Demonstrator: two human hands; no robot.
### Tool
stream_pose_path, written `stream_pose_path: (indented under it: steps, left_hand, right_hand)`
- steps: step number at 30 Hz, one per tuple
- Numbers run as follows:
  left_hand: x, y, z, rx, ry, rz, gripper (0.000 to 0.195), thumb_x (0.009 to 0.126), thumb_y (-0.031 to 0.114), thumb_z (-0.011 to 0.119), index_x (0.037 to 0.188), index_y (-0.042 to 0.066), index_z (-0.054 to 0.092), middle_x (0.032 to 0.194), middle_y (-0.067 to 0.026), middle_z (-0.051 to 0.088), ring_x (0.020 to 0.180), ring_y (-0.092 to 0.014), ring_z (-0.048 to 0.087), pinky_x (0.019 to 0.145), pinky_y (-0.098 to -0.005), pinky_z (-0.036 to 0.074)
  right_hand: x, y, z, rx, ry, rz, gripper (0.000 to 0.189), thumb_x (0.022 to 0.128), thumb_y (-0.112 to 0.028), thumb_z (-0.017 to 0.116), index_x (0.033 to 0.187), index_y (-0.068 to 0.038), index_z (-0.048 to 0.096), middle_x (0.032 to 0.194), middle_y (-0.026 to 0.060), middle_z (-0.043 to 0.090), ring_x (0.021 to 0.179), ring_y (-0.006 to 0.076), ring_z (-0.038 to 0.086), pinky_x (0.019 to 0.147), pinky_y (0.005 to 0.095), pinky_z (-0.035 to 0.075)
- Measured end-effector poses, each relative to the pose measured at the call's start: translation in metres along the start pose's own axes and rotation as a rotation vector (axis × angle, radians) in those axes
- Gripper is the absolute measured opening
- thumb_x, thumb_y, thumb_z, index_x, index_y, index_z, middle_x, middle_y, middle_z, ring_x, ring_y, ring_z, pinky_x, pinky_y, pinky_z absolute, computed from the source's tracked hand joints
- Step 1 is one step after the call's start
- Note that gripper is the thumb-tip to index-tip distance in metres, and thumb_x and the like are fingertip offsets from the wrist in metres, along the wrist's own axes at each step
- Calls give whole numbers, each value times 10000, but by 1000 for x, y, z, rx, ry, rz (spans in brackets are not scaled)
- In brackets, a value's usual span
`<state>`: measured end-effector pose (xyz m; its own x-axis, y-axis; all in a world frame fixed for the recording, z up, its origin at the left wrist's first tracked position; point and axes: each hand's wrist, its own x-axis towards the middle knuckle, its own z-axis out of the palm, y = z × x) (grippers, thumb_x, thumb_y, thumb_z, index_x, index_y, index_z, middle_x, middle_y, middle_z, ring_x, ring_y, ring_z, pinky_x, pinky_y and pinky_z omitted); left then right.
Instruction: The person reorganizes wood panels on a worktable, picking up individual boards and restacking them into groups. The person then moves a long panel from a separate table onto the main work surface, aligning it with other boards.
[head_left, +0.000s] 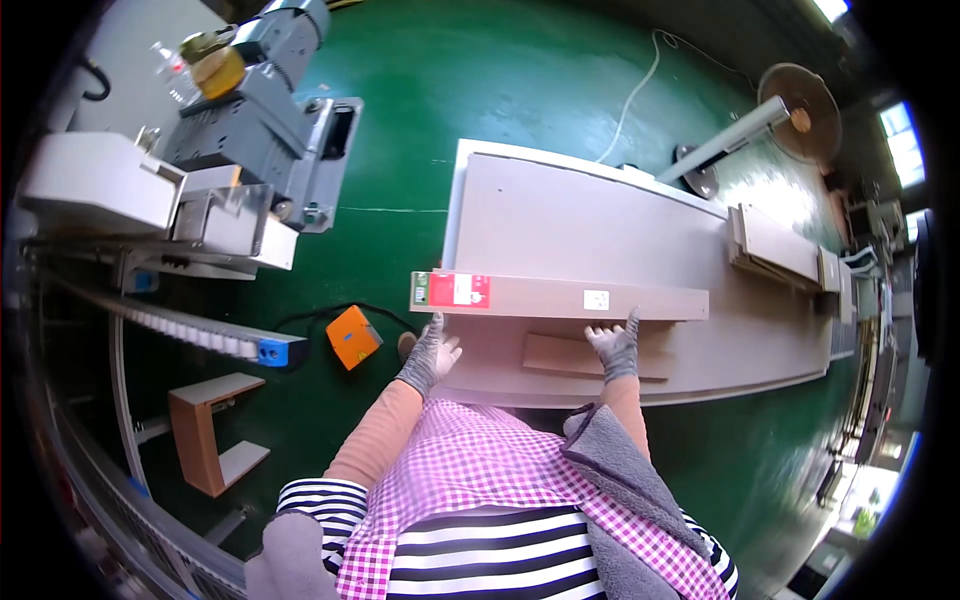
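Observation:
A long, flat cardboard carton (536, 295) lies crosswise before me, over a big stack of pale boards (562, 217). It bears a red and green printed label (459, 290) at its left end and a small white label (596, 300) right of its middle. My left hand (433, 354), in a grey and white work glove, is at the carton's near left edge, thumb tip close to it and fingers apart. Gloved alike, my right hand (616, 346) has its thumb over the near right edge. Its fingers show in front of the carton. Neither hand appears closed around it.
A narrow brown board (562, 354) lies under my right hand's side. Several stacked panels (776, 247) sit at the far right. To the left are an orange box (353, 337), a roller conveyor (187, 326) and a grey machine (240, 127). A pedestal fan (799, 112) stands beyond.

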<state>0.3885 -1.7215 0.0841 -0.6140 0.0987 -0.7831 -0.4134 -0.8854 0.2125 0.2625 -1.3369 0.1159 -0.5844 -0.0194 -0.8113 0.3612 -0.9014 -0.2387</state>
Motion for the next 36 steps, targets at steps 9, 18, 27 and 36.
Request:
stream_pose_path:
  steps: [9, 18, 27, 36]
  left_hand:
    - [102, -43, -63, 348, -309, 361, 724, 923, 493, 622, 1454, 81, 354, 1442, -113, 462, 1337, -293, 391, 1165, -500, 257]
    - [58, -61, 64, -262, -160, 56, 779, 816, 378, 770, 1435, 95, 391, 1444, -79, 461, 1311, -263, 415, 1156, -506, 314]
    - [95, -31, 45, -1177, -463, -287, 611, 965, 369, 563, 1465, 125, 310, 1533, -62, 342, 1415, -280, 306, 1149, -597, 284]
    - [163, -6, 184, -146, 11, 300, 755, 767, 376, 830, 1370, 119, 456, 1317, -100, 534, 1204, -291, 501, 1055, -480, 434]
  right_hand:
    - [69, -1, -12, 34, 139, -191, 698, 725, -544, 805, 1277, -198, 555, 1275, 43, 573, 1165, 264, 509, 953, 537, 451]
    - [148, -27, -133, -740, 63, -815, 589, 825, -335, 784, 1326, -135, 548, 1280, 46, 600, 1128, 222, 569, 1026, 408, 459]
    - [72, -31, 15, -286, 238, -460, 639, 777, -339, 840, 1290, -61, 579, 1194, 42, 639, 1053, 191, 577, 924, 313, 481]
    - [128, -110, 99, -786, 330, -395, 699, 840, -304, 787, 1409, -57, 465, 1226, 138, 619, 1124, 227, 594, 1017, 313, 453]
